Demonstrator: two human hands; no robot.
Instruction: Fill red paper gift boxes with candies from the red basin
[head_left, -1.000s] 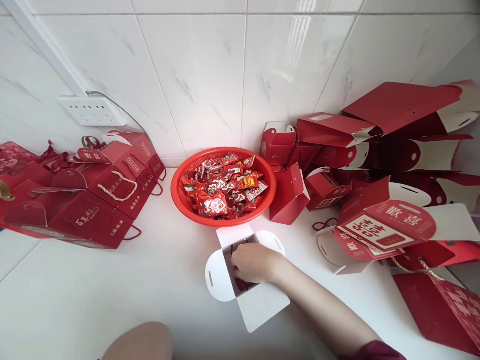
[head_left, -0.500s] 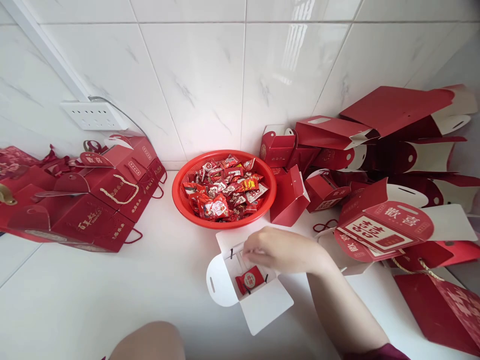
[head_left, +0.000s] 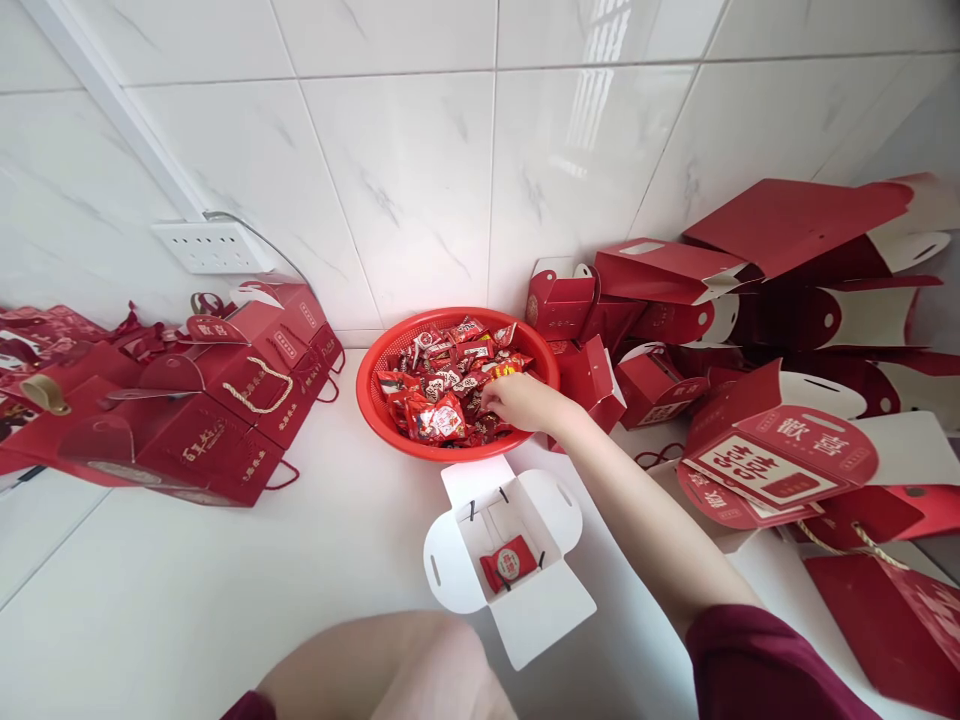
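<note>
Right hand [head_left: 517,402] stretched over the near right part of the red basket [head_left: 375,400], down among the wrapped sweets [head_left: 439,385]; fingers curled into the heap and touching the wrappers, but impossible to tell whether pinching one. Sleeve [head_left: 757,665] dark red, at the bottom right edge of the view.

Left hand not in view; only a pale, blurred forearm [head_left: 390,665] low in the view, at the near edge of the worktop [head_left: 187,590].

Basket at the back middle of the worktop, just beside the tiled wall [head_left: 420,170]. In front of it, nearer the near edge, a white open box [head_left: 540,610] with flaps folded outward, apart from the basket. Inside, lying flat, one red sweet [head_left: 508,563], untouched by either hand.

At the left edge, a row of closed red boxes [head_left: 225,420] with cord handles, packed close together. Above them on the wall, a white socket strip [head_left: 214,247] with a cable.

In the back right corner and along the right edge, a loose pile of unfilled red boxes [head_left: 780,330], some tipped, some lying flat, leaning on each other and on the wall. Nearest the right forearm, one flat piece with a printed round flap [head_left: 780,455].
</note>
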